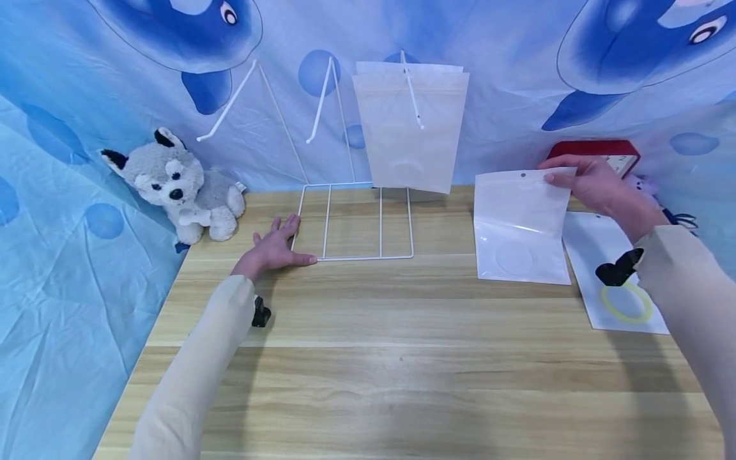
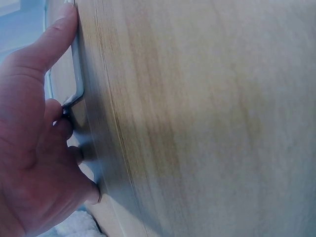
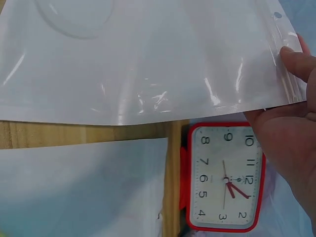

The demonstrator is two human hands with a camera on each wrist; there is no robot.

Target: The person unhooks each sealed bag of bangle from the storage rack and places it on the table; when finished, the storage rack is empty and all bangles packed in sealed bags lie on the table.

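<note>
My left hand rests on the left front corner of a white wire rack, fingers spread. In the left wrist view the thumb lies along the front wire and the other fingers touch the tabletop. My right hand pinches the top edge of a white resealable plastic bag near its right corner. That bag has a hole at the top and a clear ring shape low down. Similar bags hang from the rack's right hook; the left and middle hooks are bare.
Under my right forearm lies another white bag with a yellow ring. A red-framed clock stands behind my right hand, a small purple toy beside it. At the back left sits a grey plush husky. Blue whale-print cloth hangs behind.
</note>
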